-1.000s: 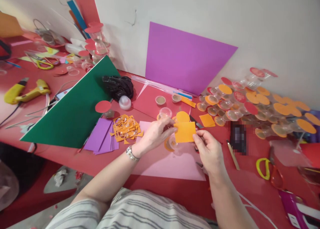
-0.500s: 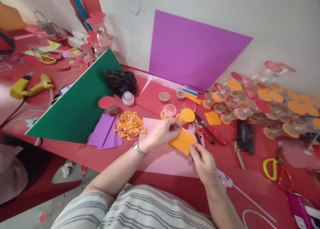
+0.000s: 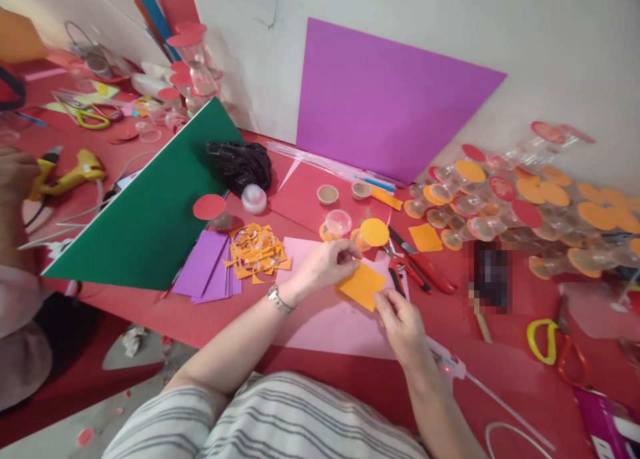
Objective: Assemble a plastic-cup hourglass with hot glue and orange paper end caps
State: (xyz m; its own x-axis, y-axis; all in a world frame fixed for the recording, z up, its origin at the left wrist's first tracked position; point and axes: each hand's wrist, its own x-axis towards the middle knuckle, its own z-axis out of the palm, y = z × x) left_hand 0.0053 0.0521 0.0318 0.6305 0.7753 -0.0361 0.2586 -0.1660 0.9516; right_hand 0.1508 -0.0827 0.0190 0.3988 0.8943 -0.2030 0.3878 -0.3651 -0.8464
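Observation:
Between my two hands I hold an orange foam or paper square [image 3: 365,286]. My left hand [image 3: 333,267] pinches its upper left corner. The lower right corner is pinched by my right hand [image 3: 404,322]. Beneath lies a pink sheet [image 3: 315,332] on the red table. Just beyond the square stand a clear plastic cup [image 3: 339,221] and an orange disc [image 3: 375,232] on top of another small cup. Scissors with red handles [image 3: 400,272] lie to the right of these. A white glue gun [image 3: 453,365] with a red light lies partly behind my right forearm.
Orange scraps [image 3: 257,245] and purple sheets [image 3: 207,265] lie left. A green board [image 3: 145,225] leans there. Disc-topped cups [image 3: 480,225] crowd the right, near yellow-and-red scissors [image 3: 543,342]. A co-worker's hand [image 3: 17,172] is beside a yellow glue gun [image 3: 83,169]. A purple board [image 3: 390,105] leans on the wall.
The orange square and my right hand have shifted slightly left. A co-worker's hand has come into view at the left edge, by the yellow tool. My grip looks the same.

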